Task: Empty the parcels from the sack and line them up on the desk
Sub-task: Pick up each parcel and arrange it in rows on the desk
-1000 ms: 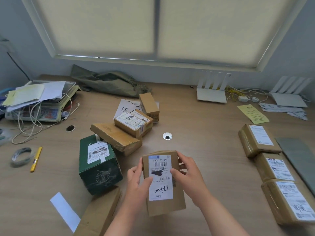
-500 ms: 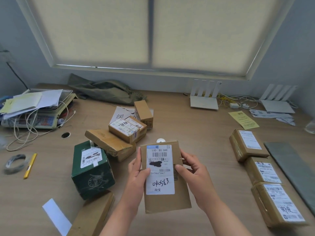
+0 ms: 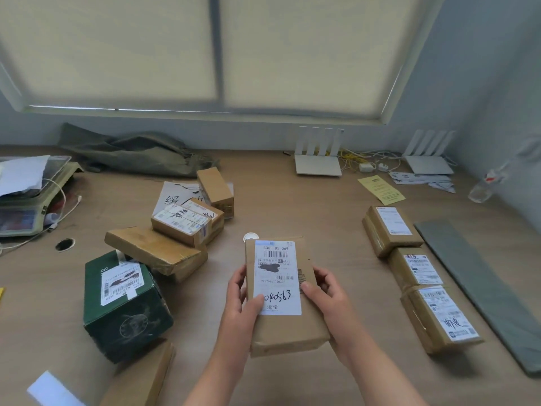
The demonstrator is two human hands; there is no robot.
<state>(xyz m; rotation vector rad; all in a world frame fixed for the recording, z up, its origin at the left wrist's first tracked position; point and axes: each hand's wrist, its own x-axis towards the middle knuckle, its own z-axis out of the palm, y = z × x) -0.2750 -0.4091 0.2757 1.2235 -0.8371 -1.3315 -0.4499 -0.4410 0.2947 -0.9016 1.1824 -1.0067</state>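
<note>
I hold a flat brown parcel (image 3: pixel 288 326) with a white shipping label above the desk (image 3: pixel 307 206), label facing me. My left hand (image 3: pixel 241 303) grips its left edge and my right hand (image 3: pixel 328 294) its right edge. To the right, three brown labelled parcels (image 3: pixel 392 230) (image 3: pixel 415 269) (image 3: pixel 439 317) lie in a line running toward me. On the left is a loose heap: a dark green box (image 3: pixel 123 306), a long brown parcel (image 3: pixel 155 253), a labelled box (image 3: pixel 187 224) and a small brown box (image 3: pixel 216 190). The olive sack (image 3: pixel 131 153) lies slumped at the back.
Another brown parcel (image 3: pixel 140 379) pokes in at the bottom left edge. A scale with papers and cables (image 3: pixel 29 197) sits far left. Two white routers (image 3: pixel 317 162) (image 3: pixel 427 159), a yellow leaflet (image 3: pixel 380 190) and a grey mailer (image 3: pixel 480 282) are on the right.
The view has swung to the right, so the heap and the parcel row sit further left in frame. The held parcel looms larger and its label has turned more upright.
</note>
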